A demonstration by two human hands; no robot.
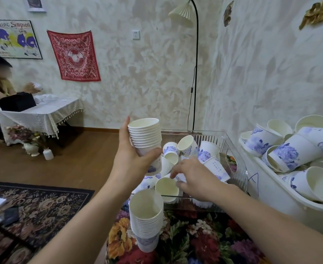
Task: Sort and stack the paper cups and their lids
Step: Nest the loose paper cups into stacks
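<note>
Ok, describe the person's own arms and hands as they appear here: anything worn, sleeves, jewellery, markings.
Both forearms are bare as far as the frame shows; no sleeve reaches into view. The left hand and right hand wear no gloves, and no watch, bracelet or ring is visible. The fingers are uncovered. No markings show on either arm.

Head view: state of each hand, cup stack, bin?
Left hand: grips raised cup stack.
Right hand: reaching a loose cup, fingers spread.
Standing stack: upright on floral cloth.
Clear bin: holds tumbled cups.
White bin: piled with larger cups.
</note>
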